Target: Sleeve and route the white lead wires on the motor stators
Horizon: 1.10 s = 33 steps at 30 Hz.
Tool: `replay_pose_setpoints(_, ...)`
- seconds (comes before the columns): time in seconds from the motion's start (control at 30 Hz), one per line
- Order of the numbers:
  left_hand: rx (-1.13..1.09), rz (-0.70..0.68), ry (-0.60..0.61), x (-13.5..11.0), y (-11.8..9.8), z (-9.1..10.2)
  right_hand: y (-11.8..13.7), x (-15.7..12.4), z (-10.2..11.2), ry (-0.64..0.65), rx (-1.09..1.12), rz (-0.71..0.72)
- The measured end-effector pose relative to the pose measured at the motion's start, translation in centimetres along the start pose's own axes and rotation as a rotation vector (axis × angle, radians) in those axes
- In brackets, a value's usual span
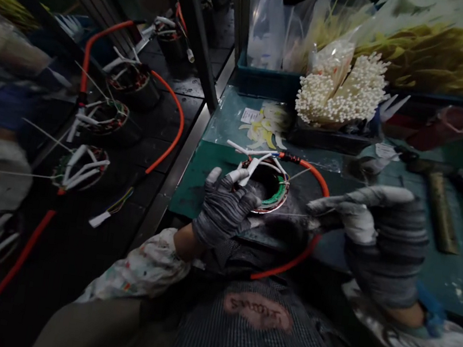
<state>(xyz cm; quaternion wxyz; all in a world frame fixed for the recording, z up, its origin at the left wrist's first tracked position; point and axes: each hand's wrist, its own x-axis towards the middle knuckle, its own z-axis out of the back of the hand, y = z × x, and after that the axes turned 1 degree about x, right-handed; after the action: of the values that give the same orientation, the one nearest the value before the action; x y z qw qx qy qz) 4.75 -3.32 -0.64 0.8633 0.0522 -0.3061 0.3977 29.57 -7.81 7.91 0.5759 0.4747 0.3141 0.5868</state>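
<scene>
While my left hand (228, 211) lies half curled over the near-left side of the stator (278, 202), my right hand (390, 243) hangs off to the right, thumb and forefinger drawn together on what looks like a thin cord (289, 213) running straight from the near side of the ring. Whether my left fingers truly grip or only steady, I cannot tell; they touch, bent, with no wide gap. The stator sits on the bench (191, 182), just in front of my apron (249, 344), its hollow facing up. I judge it heavy for its size and stiff through the body, so I'd take it low, around the outer wall. Its top is another matter: I'd expect the green lining (274, 191) to crease or nick under hard fingertips, and would keep pressure off it. The white sleeves (253, 168) and red tube (323, 186) look light and bendy, poor handles for that weight. The cord is fine, probably slippery through gloves (408, 229), and best held in a tight pinch.
</scene>
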Motion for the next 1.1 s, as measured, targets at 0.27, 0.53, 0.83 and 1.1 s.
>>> replay_pose_setpoints(0.27,-0.114,0.016,0.066,0.3,0.1,0.3,-1.5,-5.5,-2.0,-0.087,0.358,-0.141)
replay_pose_setpoints(0.53,-0.06,-0.05,0.071,0.3,1.0,-0.3,0.9,-5.3,-1.4,0.456,0.71,-0.752)
replay_pose_setpoints(0.83,-0.026,-0.09,0.136,0.8,1.6,0.5,-2.1,-4.3,-4.0,0.359,0.144,-0.166)
replay_pose_setpoints(1.1,-0.269,-0.135,0.116,1.1,2.8,0.7,-5.3,0.9,-6.5,0.066,-0.474,0.341)
